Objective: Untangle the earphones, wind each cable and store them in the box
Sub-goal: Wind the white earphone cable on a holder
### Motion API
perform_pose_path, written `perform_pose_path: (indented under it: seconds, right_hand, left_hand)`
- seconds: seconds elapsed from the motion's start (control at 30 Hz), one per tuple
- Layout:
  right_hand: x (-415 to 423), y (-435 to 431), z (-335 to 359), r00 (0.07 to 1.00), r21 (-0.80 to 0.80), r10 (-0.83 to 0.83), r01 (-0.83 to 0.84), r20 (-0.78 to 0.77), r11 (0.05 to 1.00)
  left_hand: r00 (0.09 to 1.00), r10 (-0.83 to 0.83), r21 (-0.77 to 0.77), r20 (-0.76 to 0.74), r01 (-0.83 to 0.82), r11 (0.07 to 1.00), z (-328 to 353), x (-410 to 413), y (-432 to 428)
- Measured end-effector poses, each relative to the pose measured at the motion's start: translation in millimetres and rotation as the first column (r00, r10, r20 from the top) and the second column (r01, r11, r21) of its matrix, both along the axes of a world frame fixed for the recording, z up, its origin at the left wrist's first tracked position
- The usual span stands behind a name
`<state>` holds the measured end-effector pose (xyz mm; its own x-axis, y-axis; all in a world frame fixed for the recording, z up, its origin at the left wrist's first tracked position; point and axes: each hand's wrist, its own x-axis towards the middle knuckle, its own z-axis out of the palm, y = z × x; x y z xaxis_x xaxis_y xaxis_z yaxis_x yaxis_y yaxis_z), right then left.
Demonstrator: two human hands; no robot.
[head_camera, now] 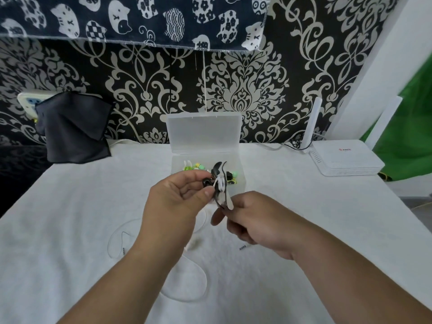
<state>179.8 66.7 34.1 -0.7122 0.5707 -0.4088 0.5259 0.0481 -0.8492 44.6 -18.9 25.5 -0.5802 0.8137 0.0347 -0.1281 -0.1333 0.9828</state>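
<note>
EARPHONES WOUND, BOX OPEN: A person's two hands hold a wound black-and-white earphone bundle [221, 181] in the air just in front of a clear plastic box [243, 181], above a surface [70, 218] draped in white cloth. The left hand [177, 199] pinches the bundle's upper part between thumb and fingertips, next to a black earbud [207, 182]. The right hand [257, 220] grips the lower end with its fingers curled round it. A white strand is wrapped crosswise round the bundle's middle, and dark loops stick out above and below it.

The box stands at the far side of the surface, its hinged lid [203, 134] raised upright against the wall. Inside lie green earphones [194, 167], partly hidden behind the bundle.

On the cloth beneath the forearms a white earphone cable [205, 280] lies in loose loops. It is hard to trace against the white, and may be more than one cable. A small jack plug [242, 248] lies on the cloth just beside the right hand.

At the right rear sits a white router [346, 157] with its antenna [312, 122] up and a green cloth [402, 141] behind it. At the left rear a dark cloth [72, 129] hangs over a wall socket [28, 101]. Black-and-cream damask wallpaper [240, 94] covers the wall, and a cat-print fabric [131, 17] hangs across the top.
</note>
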Motion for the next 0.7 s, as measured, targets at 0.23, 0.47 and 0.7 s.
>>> perform_pose_path:
  seconds: [0.23, 0.47, 0.7]
  right_hand:
    - [2.2, -4.7, 5.9, 0.996, 0.038, 0.093, -0.094, 0.015, 0.995]
    - [8.4, 0.7, 17.6, 0.987, 0.129, 0.093, -0.076, -0.13, 0.989]
    - [19.0, 18.5, 27.6, 0.942, 0.315, -0.14, 0.239, -0.305, 0.919]
  left_hand:
    - [0.96, 0.124, -0.109, -0.251, -0.155, 0.982, -2.5, -7.2, -0.1]
    - [0.819, 0.052, -0.186, -0.572, -0.19, 0.964, -1.4, -7.6, -3.2]
    - [0.8, -0.15, -0.283, -0.581, -0.025, 0.959, 2.7, -7.8, -4.1]
